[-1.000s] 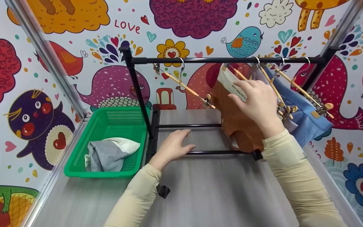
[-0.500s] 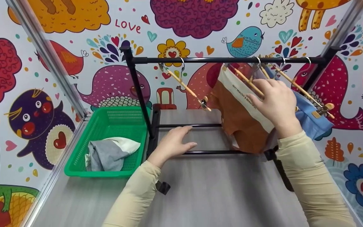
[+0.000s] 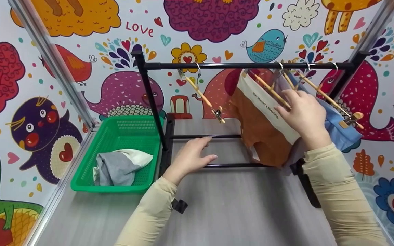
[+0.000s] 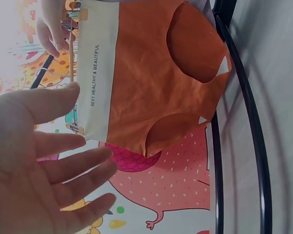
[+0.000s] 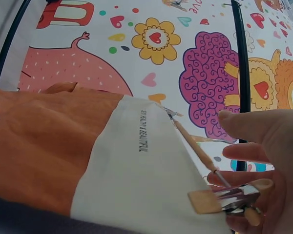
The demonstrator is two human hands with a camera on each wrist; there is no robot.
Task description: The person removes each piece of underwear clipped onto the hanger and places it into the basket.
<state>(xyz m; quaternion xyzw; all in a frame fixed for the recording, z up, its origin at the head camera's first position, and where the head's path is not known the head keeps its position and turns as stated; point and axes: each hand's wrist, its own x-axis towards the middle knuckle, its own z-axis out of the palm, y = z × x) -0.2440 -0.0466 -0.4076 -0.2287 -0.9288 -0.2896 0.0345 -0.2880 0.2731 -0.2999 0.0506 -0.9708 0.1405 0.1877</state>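
Orange-brown underpants [image 3: 262, 126] with a cream waistband hang by clips from a wooden clip hanger [image 3: 268, 89] on the black rack [image 3: 231, 65]. My right hand [image 3: 306, 116] is at the near end of that hanger. In the right wrist view its fingers lie behind the clip [image 5: 229, 197], the thumb apart from it; whether they touch the clip I cannot tell. Lower and to the left, my left hand [image 3: 190, 155] is held in the air before the rack's lower bars. Its fingers are spread and hold nothing, as the left wrist view shows.
A bare clip hanger [image 3: 204, 97] hangs left of the underpants. Blue garments [image 3: 342, 131] hang behind my right hand, partly hidden. On the left stands a green basket [image 3: 80, 186] with a grey and white garment [image 3: 118, 167] inside. A patterned wall closes the back.
My right hand has moved right and slightly down along the underpants' hanger, uncovering the waistband print. The bare hanger has swivelled a little. My left hand has barely shifted.
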